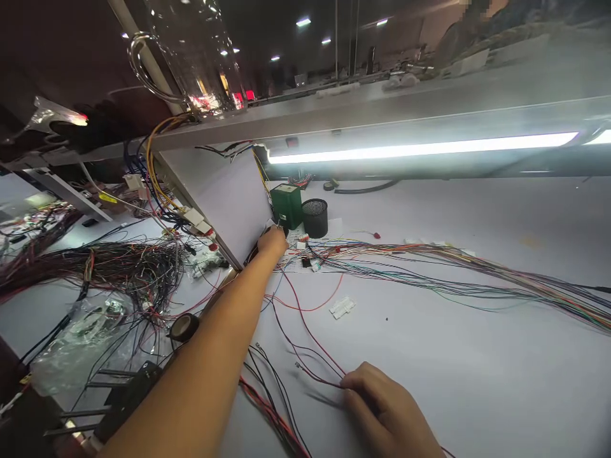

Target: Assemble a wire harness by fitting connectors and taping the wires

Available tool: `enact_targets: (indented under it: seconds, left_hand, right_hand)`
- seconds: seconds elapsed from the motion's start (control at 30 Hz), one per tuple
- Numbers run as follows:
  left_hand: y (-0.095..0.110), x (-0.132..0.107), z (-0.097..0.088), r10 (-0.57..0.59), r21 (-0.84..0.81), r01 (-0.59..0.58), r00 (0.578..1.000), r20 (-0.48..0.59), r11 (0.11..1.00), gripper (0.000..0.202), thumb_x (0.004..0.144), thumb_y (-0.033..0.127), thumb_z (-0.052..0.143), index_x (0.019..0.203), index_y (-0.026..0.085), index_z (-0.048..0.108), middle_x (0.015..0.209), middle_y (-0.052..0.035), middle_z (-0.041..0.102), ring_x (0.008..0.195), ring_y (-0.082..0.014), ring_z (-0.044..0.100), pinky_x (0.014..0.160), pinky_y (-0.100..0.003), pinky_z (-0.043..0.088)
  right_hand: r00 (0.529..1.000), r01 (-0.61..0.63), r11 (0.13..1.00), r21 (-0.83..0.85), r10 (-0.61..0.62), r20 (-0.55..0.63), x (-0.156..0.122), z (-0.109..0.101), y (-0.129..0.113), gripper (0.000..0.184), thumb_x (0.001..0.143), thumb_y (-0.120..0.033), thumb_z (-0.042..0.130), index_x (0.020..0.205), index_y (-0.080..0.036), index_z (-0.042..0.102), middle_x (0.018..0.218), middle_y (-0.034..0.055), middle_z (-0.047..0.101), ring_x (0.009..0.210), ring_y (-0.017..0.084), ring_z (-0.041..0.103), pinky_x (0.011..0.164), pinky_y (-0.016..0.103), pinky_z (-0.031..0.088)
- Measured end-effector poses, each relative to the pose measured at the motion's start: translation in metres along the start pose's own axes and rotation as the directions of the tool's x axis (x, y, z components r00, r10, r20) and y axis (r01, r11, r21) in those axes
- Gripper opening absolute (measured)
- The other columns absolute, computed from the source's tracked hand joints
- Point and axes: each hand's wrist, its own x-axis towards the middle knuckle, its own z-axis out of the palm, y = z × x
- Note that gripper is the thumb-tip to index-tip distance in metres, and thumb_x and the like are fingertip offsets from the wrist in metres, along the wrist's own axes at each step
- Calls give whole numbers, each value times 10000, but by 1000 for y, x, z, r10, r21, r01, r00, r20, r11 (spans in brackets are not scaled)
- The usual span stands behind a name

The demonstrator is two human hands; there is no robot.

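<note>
My right hand [384,410] is closed at the lower middle, with thumb and forefinger pinching dark red wires [317,376]. One wire's bare metal terminal sticks out to the left of the fingertips. My left arm reaches far forward, and my left hand [272,242] is at the foot of the white partition, beside a green box [287,207]. Its fingers are mostly hidden, so what they touch does not show. Close to its right stand a black mesh pen cup [315,219] and small white connectors [301,245] on the ends of a wire bundle.
A long bundle of coloured wires [458,262] runs to the right edge. White connector pieces [342,308] lie mid-table. A tape roll [184,327], a tangled harness [128,270] and plastic bags [76,356] lie left. A white partition [229,197] and lit shelf [405,147] bound the workspace.
</note>
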Motion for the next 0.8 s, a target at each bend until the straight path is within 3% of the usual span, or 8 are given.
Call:
enact_targets:
  seconds: [0.23, 0.3, 0.4, 0.43, 0.5, 0.57, 0.67, 0.8]
  left_hand:
    - [12, -27, -14, 56, -317, -80, 995, -86, 945, 486, 762, 157, 608, 1246, 155, 564, 1287, -161, 524, 1154, -330, 509, 927, -422, 409]
    - [17, -55, -19, 97, -446, -132, 990, -101, 885, 460, 801, 186, 554, 1262, 171, 562, 1221, -124, 580, 1092, -273, 553, 898, -373, 436]
    - [21, -118, -22, 164, -640, -168, 984, -66, 750, 483, 812, 144, 444, 1279, 194, 558, 1136, -86, 645, 820, -184, 651, 763, -331, 499]
    - [20, -142, -22, 208, -726, -163, 978, -28, 668, 517, 796, 122, 418, 1288, 207, 550, 1148, -76, 648, 738, -155, 660, 724, -322, 512]
    - [14, -186, -21, 353, -977, 5, 932, 82, 214, 534, 760, 105, 453, 1270, 214, 570, 1226, -90, 618, 858, -189, 677, 829, -370, 505]
    - [5, -222, -20, 392, -992, 116, 916, 92, -39, 488, 753, 108, 550, 1224, 222, 609, 1227, -93, 624, 1022, -222, 639, 944, -392, 456]
    - [-8, -254, -16, 275, -981, 138, 957, 96, -136, 370, 754, 171, 688, 1122, 207, 668, 1165, -92, 662, 1087, -215, 606, 1000, -366, 415]
    - [-13, -273, -7, 69, -978, 88, 995, 76, -187, 268, 715, 254, 770, 963, 175, 704, 1006, -71, 706, 941, -162, 646, 911, -289, 462]
  right_hand:
    - [1000, -11, 1000, -22, 10, -21, 1, 1, -2, 219, 937, -322, 387, 884, -265, 592, 801, -1, 585, 714, 176, 575, 640, 282, 437]
    - [999, -27, 999, -30, 26, -33, 2, 0, -3, 227, 932, -336, 391, 878, -265, 600, 805, 0, 591, 720, 180, 577, 644, 284, 437]
    - [998, -63, 997, -48, 61, -32, 3, -1, -5, 224, 922, -358, 414, 871, -268, 613, 809, 0, 596, 726, 186, 577, 647, 286, 439]
    - [997, -71, 996, -59, 69, -24, 3, -1, -6, 221, 921, -365, 424, 877, -269, 618, 814, 1, 598, 733, 188, 578, 648, 286, 440]
    - [997, -74, 994, -81, 74, -5, 4, -2, -7, 220, 920, -379, 439, 906, -268, 628, 837, 9, 607, 763, 195, 584, 667, 290, 446]
    - [997, -73, 992, -104, 74, -1, 4, -2, -9, 226, 919, -385, 446, 931, -262, 635, 856, 19, 616, 797, 206, 589, 694, 299, 452]
    - [996, -80, 990, -116, 76, -36, 3, 0, -9, 229, 916, -384, 446, 905, -255, 635, 848, 24, 618, 801, 214, 584, 710, 316, 449]
    - [994, -72, 995, -68, 66, -88, 1, 1, -2, 235, 918, -411, 446, 899, -248, 614, 867, 36, 610, 783, 216, 569, 696, 330, 449]
